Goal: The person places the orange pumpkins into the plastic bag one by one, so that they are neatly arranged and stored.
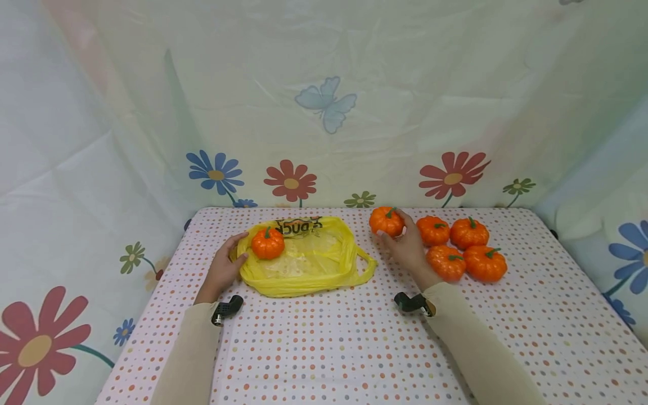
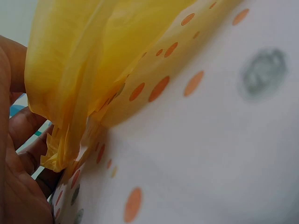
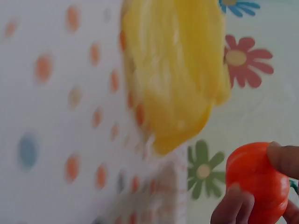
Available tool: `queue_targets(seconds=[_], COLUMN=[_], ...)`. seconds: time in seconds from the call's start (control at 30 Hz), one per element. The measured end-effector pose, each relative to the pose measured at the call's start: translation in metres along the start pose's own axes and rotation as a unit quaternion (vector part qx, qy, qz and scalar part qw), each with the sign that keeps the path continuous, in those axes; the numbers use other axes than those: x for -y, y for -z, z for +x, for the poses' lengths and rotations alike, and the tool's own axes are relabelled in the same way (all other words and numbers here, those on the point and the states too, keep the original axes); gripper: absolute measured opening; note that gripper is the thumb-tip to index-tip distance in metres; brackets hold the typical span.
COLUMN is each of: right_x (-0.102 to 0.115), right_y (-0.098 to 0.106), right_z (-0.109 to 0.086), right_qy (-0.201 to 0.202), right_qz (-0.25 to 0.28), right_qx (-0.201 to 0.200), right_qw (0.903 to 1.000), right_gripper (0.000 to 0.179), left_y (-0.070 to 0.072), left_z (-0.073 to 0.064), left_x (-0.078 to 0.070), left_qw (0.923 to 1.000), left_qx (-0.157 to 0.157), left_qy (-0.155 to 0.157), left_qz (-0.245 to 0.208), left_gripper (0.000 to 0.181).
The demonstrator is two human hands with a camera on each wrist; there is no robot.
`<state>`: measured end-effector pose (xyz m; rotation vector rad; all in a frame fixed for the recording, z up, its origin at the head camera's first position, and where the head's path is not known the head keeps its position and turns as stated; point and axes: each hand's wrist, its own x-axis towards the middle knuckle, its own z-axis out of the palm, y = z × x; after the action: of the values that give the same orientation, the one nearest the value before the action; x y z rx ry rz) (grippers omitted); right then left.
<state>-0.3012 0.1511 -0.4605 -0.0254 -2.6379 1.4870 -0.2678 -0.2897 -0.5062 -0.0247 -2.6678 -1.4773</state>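
A yellow plastic bag lies spread open on the table, with dark lettering at its back and a handle loop at its right. One small orange pumpkin with a green stem sits inside its left part. My left hand holds the bag's left edge; in the left wrist view its curled fingers are beside the crumpled yellow plastic. Right of the bag, my right hand grips another pumpkin, raised near the table's back edge. The right wrist view shows thumb and fingers around this pumpkin.
Several more pumpkins stand grouped on the right, close beside my right forearm. The dotted table ends at a flowered cloth backdrop. The bag's handle loop reaches toward my right hand.
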Motion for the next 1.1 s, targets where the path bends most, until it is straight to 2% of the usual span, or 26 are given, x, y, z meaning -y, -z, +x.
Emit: queue_targets(seconds=[0.1, 0.2, 0.4, 0.57, 0.7, 0.9, 1.1], right_x=[0.021, 0.039, 0.063, 0.070, 0.071, 0.072, 0.074], right_y=[-0.008, -0.022, -0.067, -0.107, -0.129, -0.145, -0.150], right_z=[-0.008, -0.016, -0.028, -0.029, -0.027, -0.024, -0.022], right_qy=[0.044, 0.067, 0.109, 0.098, 0.091, 0.079, 0.088], right_qz=[-0.010, -0.008, 0.032, 0.033, 0.025, 0.035, 0.025], right_qx=[0.002, 0.022, 0.077, 0.115, 0.133, 0.152, 0.147], right_qw=[0.9990, 0.9975, 0.9906, 0.9880, 0.9866, 0.9845, 0.9849], right_gripper=[0.078, 0.077, 0.074, 0.074, 0.073, 0.072, 0.073], left_y=[0.000, 0.001, 0.001, 0.000, -0.001, -0.001, 0.000], left_z=[0.000, 0.000, -0.001, -0.002, -0.001, -0.001, -0.001], left_x=[0.000, 0.001, 0.002, 0.001, 0.001, 0.001, 0.000], left_qw=[1.0000, 1.0000, 1.0000, 1.0000, 0.9999, 0.9998, 0.9998], left_qx=[-0.002, -0.003, -0.004, -0.004, -0.001, 0.001, -0.004], left_qy=[0.002, 0.001, 0.003, -0.002, -0.009, -0.019, -0.018], left_qz=[0.002, 0.003, 0.005, -0.001, -0.003, 0.000, 0.005], left_gripper=[0.052, 0.052, 0.052, 0.052, 0.052, 0.053, 0.052])
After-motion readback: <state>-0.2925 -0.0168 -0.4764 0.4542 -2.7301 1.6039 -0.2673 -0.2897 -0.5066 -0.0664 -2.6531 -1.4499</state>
